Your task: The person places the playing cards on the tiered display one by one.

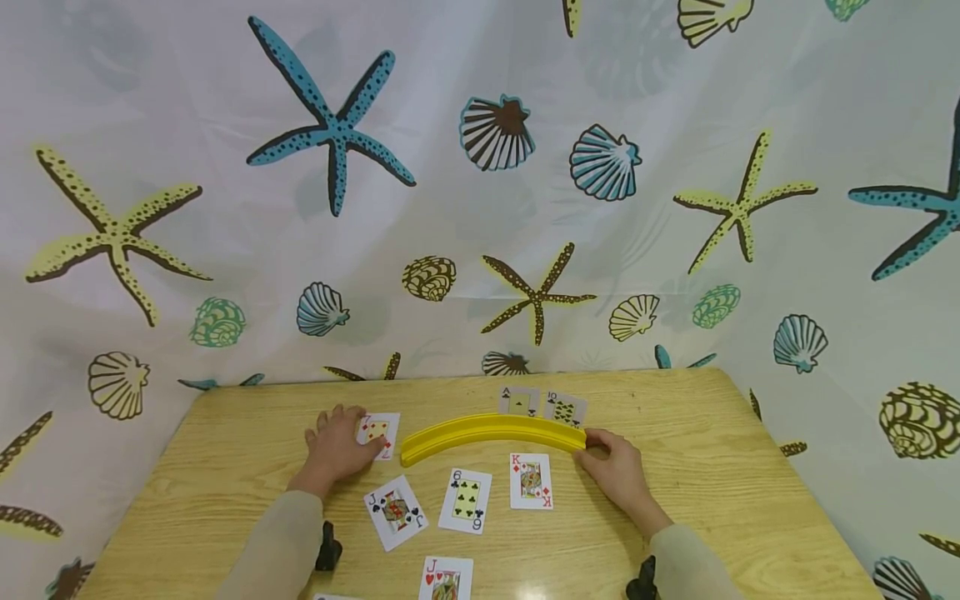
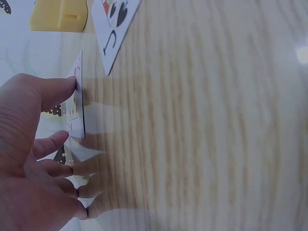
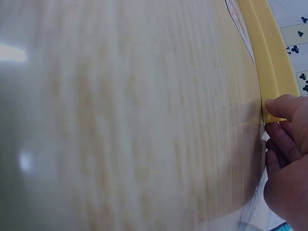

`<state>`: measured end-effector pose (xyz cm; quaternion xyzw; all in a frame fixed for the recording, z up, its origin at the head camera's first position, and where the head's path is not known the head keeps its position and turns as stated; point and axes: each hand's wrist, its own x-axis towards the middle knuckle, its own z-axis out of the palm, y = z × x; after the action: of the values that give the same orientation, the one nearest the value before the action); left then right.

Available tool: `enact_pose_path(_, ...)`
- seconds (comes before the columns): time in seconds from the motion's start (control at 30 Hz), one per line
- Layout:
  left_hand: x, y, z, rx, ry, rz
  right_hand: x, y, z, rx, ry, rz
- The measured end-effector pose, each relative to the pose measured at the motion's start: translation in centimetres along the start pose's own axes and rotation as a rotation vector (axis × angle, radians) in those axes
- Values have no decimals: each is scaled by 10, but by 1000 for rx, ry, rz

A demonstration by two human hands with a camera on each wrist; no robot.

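My left hand is over a seven of diamonds card at the far left of the table. Its thumb and index finger hold that card at two edges, while the other fingertips spread down to the table. A curved yellow card holder lies across the middle. At its right end my right hand pinches it between thumb and fingers. An ace of clubs and a ten of clubs stand up in the holder, the ten leaning.
In front of the holder lie a jack of spades, a six of clubs and a king of diamonds, face up. Nearer is a jack of hearts, cut off by the frame. Patterned cloth hangs behind the wooden table.
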<state>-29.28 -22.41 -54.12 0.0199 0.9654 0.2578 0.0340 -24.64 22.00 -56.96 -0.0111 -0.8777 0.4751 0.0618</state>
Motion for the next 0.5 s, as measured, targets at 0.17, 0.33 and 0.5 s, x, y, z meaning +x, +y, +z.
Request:
enact_pose_path(0.17,-1,3,0,-34,16,-21,0,1,0,1,-2,0)
enact_pose_path(0.33,-2,4,3,-65,72,-34,0,1,-1,1,-4,5)
enact_pose_path(0.5,0,4,4,-158,181,3,0,0,-1,0,-3,3)
